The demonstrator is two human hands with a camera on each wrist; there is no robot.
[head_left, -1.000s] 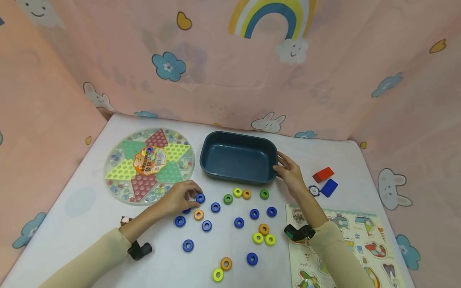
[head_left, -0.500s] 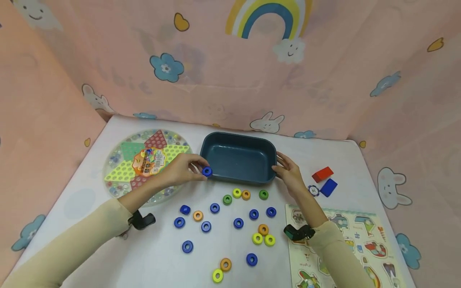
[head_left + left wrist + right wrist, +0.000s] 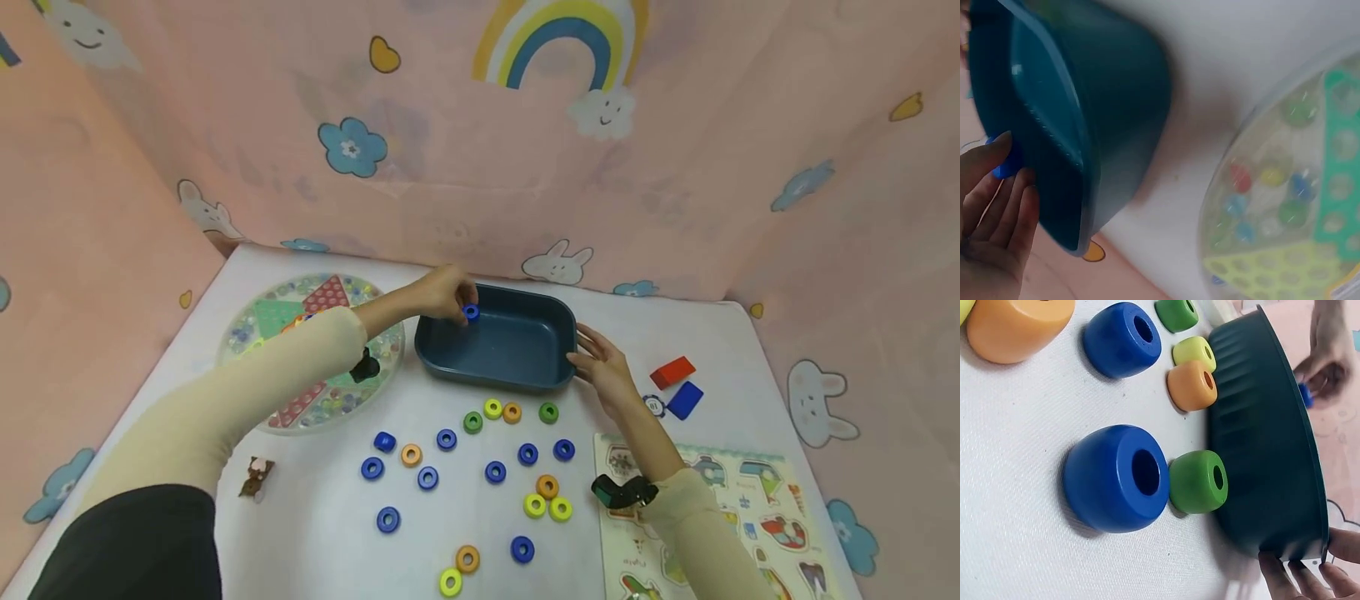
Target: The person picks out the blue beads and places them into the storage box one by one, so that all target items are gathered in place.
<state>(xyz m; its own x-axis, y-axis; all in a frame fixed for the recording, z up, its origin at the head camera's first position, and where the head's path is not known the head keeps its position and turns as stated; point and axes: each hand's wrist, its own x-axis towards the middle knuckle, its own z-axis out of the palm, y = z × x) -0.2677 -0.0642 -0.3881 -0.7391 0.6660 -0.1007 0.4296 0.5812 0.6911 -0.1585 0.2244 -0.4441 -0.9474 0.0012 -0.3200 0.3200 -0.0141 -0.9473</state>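
A blue bead [image 3: 471, 312] with a hole through it is pinched between the thumb and fingers of my left hand [image 3: 446, 293]. That hand is over the left end of a dark teal tub [image 3: 517, 379]; in the left wrist view the bead [image 3: 1009, 164] overlaps the tub's inner side. My right hand [image 3: 606, 371] grips the tub's right end, and the right wrist view shows its fingers [image 3: 1279, 578] under the rim with the thumb on top. In front of the tub lie several loose beads, among them a green bead [image 3: 1199, 482] and a larger-looking blue bead [image 3: 1116, 478].
A round marble board [image 3: 315, 417] stands left of the tub, partly under my left sleeve. At right are a red block [image 3: 672, 372], a blue block [image 3: 685, 400], a chip [image 3: 654, 406] and a picture puzzle board [image 3: 750, 467]. A small brown figure [image 3: 257, 477] lies front left.
My left hand picked the blue bead off the table and carried it up and right, past the tub's near rim, to over its left end. The right hand stays at the tub.
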